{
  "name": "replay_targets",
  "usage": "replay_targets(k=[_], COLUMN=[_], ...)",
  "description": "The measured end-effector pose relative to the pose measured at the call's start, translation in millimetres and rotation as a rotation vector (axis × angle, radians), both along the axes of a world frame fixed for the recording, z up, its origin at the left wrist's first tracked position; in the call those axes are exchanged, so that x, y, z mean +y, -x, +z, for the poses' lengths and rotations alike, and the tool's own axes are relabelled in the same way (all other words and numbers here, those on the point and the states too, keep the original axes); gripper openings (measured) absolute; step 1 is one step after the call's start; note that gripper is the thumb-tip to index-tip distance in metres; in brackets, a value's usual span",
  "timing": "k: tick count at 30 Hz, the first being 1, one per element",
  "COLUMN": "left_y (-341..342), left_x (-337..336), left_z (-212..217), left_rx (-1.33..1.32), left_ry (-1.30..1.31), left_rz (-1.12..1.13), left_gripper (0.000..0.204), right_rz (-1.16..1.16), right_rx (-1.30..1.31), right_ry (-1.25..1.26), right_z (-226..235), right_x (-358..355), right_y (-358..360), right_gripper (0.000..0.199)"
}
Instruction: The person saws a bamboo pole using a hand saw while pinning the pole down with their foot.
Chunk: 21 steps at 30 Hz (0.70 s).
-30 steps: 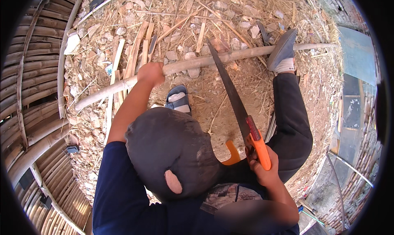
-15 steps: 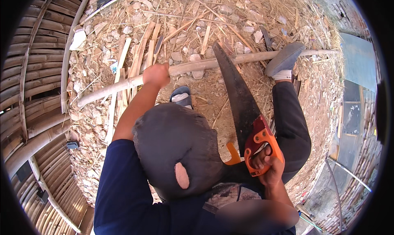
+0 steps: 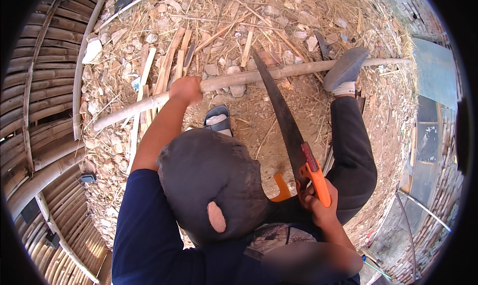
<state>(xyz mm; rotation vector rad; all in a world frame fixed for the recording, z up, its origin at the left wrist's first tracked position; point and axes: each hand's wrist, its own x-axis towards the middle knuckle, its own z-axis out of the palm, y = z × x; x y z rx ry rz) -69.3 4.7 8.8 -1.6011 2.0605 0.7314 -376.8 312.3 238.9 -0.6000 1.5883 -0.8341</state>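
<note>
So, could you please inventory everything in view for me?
Wooden pole: 1, tan, across upper middle
Handsaw: 1, dark, orange, red, right of centre
Curved piece, kind unclear: 1, orange, low centre
Wood strips: several, pale brown, upper left
Stones: many, grey and white, scattered
Straw: much, yellow, top
Bamboo slats: many, brown, far left
Sheet panel: 1, blue-grey, far right
Trousers: 1 pair, black, centre
Shirt: 1, navy, bottom
Slide sandal: 1, dark, centre
Shoe: 1, grey, upper right
Left hand: 1, gripping wooden pole
Right hand: 1, gripping handsaw

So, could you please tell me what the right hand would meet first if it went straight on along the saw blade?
Beyond the saw it holds, the right hand would probably meet the long pole, though depth is unclear.
</note>
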Motion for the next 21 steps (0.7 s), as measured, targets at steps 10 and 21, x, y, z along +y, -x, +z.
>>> replay_targets(k=[10, 21], left_y=[-6.2, -9.3], left_x=[-16.6, -10.5], left_z=[-7.9, -9.0], left_rx=[0.009, -0.005], left_ry=[-0.107, -0.078], left_rz=[-0.032, -0.010], left_gripper=[0.047, 0.044], right_rz=[-0.011, 0.039], right_rx=[-0.028, 0.040], right_ry=[0.030, 0.042], right_z=[0.5, -11.9], right_x=[8.8, -12.4], right_y=[1.4, -15.6], right_gripper=[0.016, 0.007])
